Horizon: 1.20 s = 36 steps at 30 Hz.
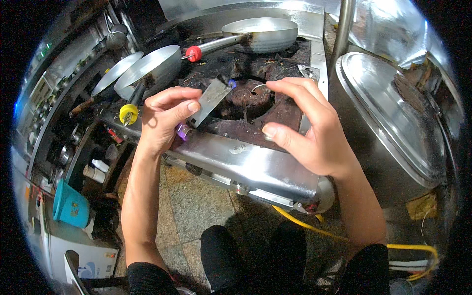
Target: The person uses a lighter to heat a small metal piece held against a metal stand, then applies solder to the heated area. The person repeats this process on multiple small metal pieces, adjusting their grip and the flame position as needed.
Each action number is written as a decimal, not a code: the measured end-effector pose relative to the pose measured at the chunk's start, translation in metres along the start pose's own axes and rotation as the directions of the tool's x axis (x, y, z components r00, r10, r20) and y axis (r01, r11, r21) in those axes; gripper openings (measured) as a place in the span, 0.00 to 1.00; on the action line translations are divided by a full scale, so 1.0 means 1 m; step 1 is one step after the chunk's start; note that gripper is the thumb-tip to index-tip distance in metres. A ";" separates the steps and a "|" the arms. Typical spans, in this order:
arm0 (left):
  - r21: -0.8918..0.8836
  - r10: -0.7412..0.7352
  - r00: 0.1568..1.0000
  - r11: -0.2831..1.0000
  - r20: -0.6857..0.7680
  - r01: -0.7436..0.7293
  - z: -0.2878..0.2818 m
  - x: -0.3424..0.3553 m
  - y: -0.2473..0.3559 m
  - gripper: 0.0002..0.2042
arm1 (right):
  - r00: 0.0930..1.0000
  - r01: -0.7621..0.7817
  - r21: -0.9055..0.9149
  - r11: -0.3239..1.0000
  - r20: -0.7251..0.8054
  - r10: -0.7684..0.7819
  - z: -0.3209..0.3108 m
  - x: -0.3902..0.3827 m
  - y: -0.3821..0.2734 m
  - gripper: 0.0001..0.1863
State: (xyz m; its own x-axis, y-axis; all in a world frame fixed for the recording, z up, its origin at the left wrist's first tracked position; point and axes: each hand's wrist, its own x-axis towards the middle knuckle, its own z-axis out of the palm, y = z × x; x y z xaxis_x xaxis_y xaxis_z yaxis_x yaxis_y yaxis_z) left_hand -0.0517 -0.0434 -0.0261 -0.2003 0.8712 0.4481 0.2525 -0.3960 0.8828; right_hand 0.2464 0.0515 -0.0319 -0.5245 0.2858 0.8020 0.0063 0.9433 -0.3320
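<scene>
My left hand [169, 110] grips a flat rectangular metal piece [210, 102], held tilted over the stove, along with a small purple object [183, 132] below it. A small blue item or glow [232, 84] shows at the metal's upper end; I cannot tell which. My right hand [307, 125] is open, thumb and fingers apart, over the right side of the dark, grimy burner [246, 105]. Its index fingertip is near a thin curved silver piece over the burner; I cannot tell if they touch.
Two pans [150, 69] [113, 69] sit at the stove's left, another pan [260, 37] at the back. A large lidded steel vessel [378, 108] stands right. Below are a yellow hose [307, 227], a teal bin [69, 206] and shelves. The steel front edge [260, 167] borders the stove.
</scene>
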 end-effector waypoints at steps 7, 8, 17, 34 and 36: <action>-0.003 -0.023 0.999 1.000 -0.028 0.023 0.009 0.003 0.003 0.14 | 0.994 -0.104 -0.078 0.992 -0.049 0.100 0.003 0.000 -0.008 0.28; -0.006 -0.024 0.999 1.000 -0.030 0.024 0.007 0.005 0.001 0.14 | 0.993 -0.097 -0.086 0.992 -0.071 0.091 0.004 0.001 -0.008 0.28; -0.060 0.044 0.999 0.997 0.014 -0.043 0.007 0.009 -0.010 0.15 | 0.919 -0.227 -0.316 0.921 -0.383 0.095 0.006 -0.008 -0.025 0.14; -0.231 0.057 0.994 0.972 0.089 -0.035 -0.001 0.013 -0.021 0.13 | 0.982 -0.104 -0.421 0.901 -0.189 0.025 0.111 0.003 -0.099 0.07; -0.261 0.084 0.993 0.963 0.079 -0.060 0.001 0.012 -0.016 0.14 | 0.977 -0.134 -0.407 0.904 -0.208 0.051 0.106 0.005 -0.098 0.07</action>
State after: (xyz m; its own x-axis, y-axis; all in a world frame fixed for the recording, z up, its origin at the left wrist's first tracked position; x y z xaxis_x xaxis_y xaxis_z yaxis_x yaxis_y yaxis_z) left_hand -0.0574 -0.0266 -0.0352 -0.1034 0.8552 0.5079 0.0080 -0.5099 0.8602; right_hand 0.1534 -0.0574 -0.0482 -0.3352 0.3625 0.8696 0.4221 0.8830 -0.2053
